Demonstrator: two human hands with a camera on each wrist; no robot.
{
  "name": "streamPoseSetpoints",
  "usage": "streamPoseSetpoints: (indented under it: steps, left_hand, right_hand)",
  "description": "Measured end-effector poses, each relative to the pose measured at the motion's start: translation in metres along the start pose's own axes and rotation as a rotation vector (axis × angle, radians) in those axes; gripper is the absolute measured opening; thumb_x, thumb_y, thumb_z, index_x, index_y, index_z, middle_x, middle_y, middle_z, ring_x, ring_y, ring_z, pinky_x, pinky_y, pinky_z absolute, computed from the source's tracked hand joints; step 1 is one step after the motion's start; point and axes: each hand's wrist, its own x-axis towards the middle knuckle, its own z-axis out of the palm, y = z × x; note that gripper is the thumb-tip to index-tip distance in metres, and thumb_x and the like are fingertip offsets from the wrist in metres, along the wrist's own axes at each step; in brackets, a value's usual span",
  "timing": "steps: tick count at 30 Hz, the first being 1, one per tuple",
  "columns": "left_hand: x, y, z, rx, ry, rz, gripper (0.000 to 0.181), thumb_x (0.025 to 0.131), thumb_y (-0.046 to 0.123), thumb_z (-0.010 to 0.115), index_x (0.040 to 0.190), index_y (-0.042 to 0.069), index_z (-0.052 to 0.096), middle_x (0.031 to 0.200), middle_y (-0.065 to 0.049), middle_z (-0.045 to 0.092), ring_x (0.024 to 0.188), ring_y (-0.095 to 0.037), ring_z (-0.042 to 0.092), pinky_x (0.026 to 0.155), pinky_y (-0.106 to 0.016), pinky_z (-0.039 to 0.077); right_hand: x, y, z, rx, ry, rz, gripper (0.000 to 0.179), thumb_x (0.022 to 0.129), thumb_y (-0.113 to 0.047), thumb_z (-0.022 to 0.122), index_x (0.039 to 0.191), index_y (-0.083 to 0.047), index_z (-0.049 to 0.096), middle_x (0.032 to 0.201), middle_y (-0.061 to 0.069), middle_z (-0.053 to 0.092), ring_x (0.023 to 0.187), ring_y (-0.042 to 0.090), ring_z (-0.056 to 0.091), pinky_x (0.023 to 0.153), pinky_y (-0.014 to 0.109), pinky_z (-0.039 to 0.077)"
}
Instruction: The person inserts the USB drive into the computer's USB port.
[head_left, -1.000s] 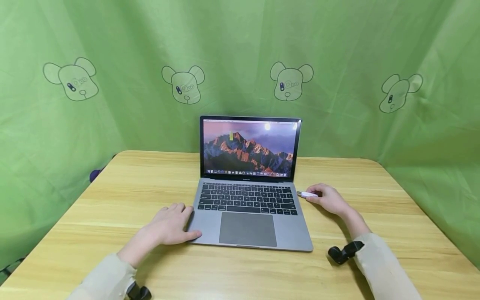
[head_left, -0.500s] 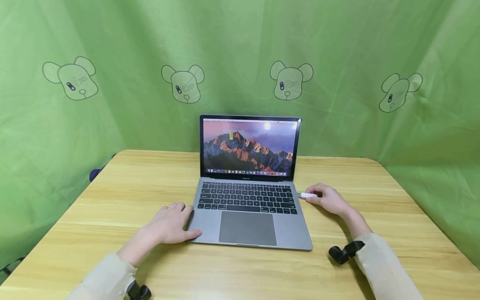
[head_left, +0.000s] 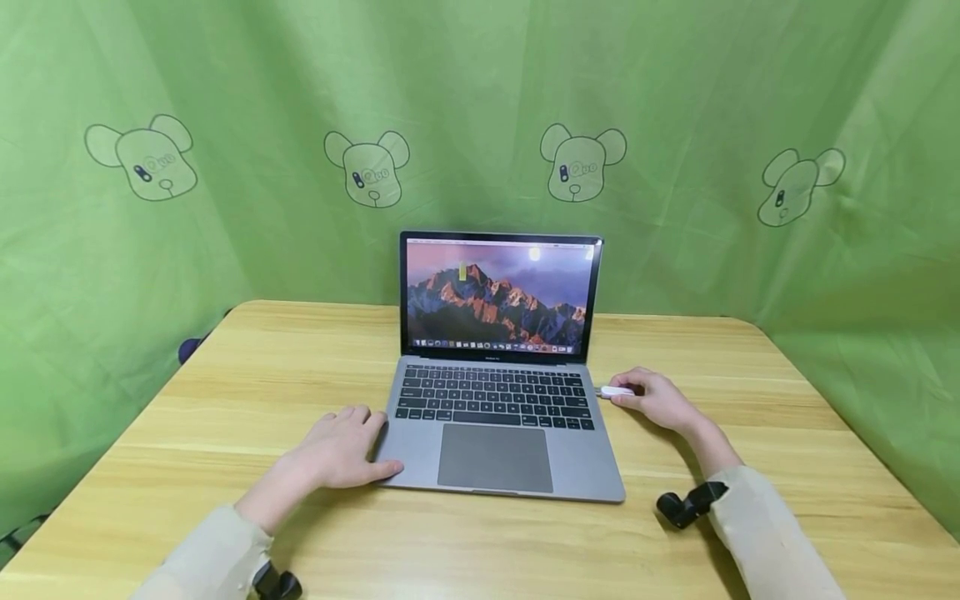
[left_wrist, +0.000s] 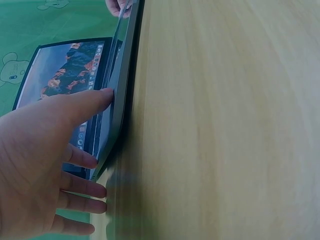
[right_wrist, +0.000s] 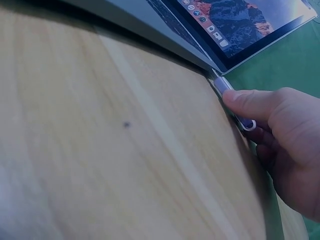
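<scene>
A grey laptop [head_left: 495,458] stands unfolded on the wooden table, its screen [head_left: 498,292] lit with a mountain picture. My left hand [head_left: 341,450] rests at its front left corner. In the left wrist view the thumb [left_wrist: 95,102] lies on the palm rest, and the other fingers stretch out beside the left edge. Between thumb and fingers, my right hand [head_left: 652,396] pinches a white USB stick [head_left: 617,392]. Its metal plug is at the laptop's right edge beside the keyboard; how deep it sits cannot be told. A loop shows at the stick's rear end [right_wrist: 248,125].
The wooden table [head_left: 225,392] extends around the laptop on all sides. Behind it hangs a green curtain [head_left: 480,83] with printed bear heads. A black wrist camera [head_left: 678,508] sits at the right sleeve, another [head_left: 277,582] at the left.
My right hand has shifted the USB stick very slightly left, and a little less of its metal plug shows beside the laptop. My left hand and the laptop have stayed in place.
</scene>
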Motion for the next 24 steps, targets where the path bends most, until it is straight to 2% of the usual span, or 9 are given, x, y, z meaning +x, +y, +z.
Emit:
streamPoseSetpoints:
  steps: [7,18,24]
  left_hand:
    - [-0.0006,0.0002,0.0001,-0.007,0.0,0.0,0.078,0.077,0.065,0.057,0.127,0.004,0.051,0.111,-0.013,0.055,0.101,-0.028,0.052,0.084,-0.045,0.044]
    - [-0.0022,0.0013,-0.0012,-0.018,-0.003,-0.001,0.078,0.077,0.064,0.059,0.127,0.004,0.051,0.11,-0.013,0.055,0.1,-0.027,0.052,0.084,-0.045,0.044]
    - [-0.0026,0.0017,-0.002,-0.022,-0.004,-0.005,0.078,0.077,0.063,0.059,0.127,0.004,0.051,0.11,-0.013,0.055,0.099,-0.027,0.052,0.084,-0.045,0.044]
  right_hand:
    - [0.0027,0.0078,0.0014,0.058,-0.01,0.06,0.03,0.087,-0.022,0.066,0.107,0.0,0.065,0.103,0.014,0.061,0.098,0.029,0.053,0.087,0.046,0.041]
    - [0.0039,0.0058,-0.0002,0.108,-0.02,0.082,0.036,0.084,-0.021,0.069,0.11,0.004,0.063,0.105,0.018,0.061,0.1,0.033,0.053,0.09,0.049,0.04]
    - [0.0061,0.0057,-0.0009,0.122,-0.039,0.095,0.035,0.083,-0.02,0.07,0.109,0.003,0.064,0.104,0.015,0.061,0.097,0.029,0.053,0.086,0.042,0.041]
